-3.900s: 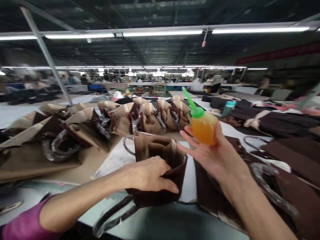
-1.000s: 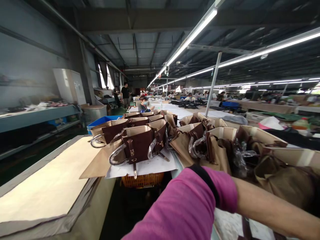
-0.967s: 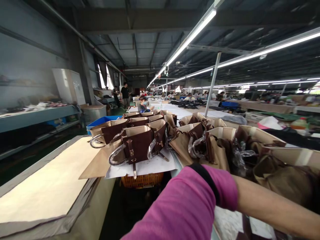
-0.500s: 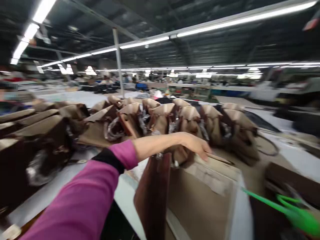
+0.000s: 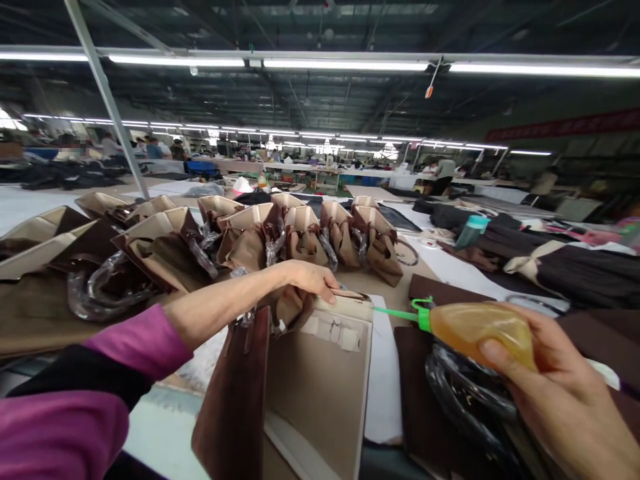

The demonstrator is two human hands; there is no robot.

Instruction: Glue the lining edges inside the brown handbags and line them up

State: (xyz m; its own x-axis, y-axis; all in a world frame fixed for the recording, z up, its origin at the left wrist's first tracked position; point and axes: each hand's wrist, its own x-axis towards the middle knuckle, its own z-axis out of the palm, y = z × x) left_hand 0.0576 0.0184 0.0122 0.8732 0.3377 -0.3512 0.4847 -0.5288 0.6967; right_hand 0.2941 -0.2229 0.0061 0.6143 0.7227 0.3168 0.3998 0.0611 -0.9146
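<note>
My left hand [image 5: 313, 280] pinches the top edge of an open brown and beige bag [image 5: 320, 380] in front of me. Its beige lining faces up, and a dark brown flap [image 5: 235, 393] hangs on its left side. In my right hand [image 5: 555, 373] is a squeeze bottle [image 5: 483, 330] of amber liquid, tilted sideways with its green nozzle pointing left. The thin tip of the nozzle is at the right corner of the bag's top edge.
Several brown bags [image 5: 245, 233] with plastic-wrapped handles stand behind and to the left. Dark brown pieces and wrapped handles [image 5: 465, 400] lie under my right hand. A teal-lidded bottle [image 5: 473, 230] stands at the back right. People work far off.
The view has turned right. My right hand has come into view with the squeeze bottle, whose green nozzle was blurred before and is now level at the bag's edge. My left hand still holds the edge.
</note>
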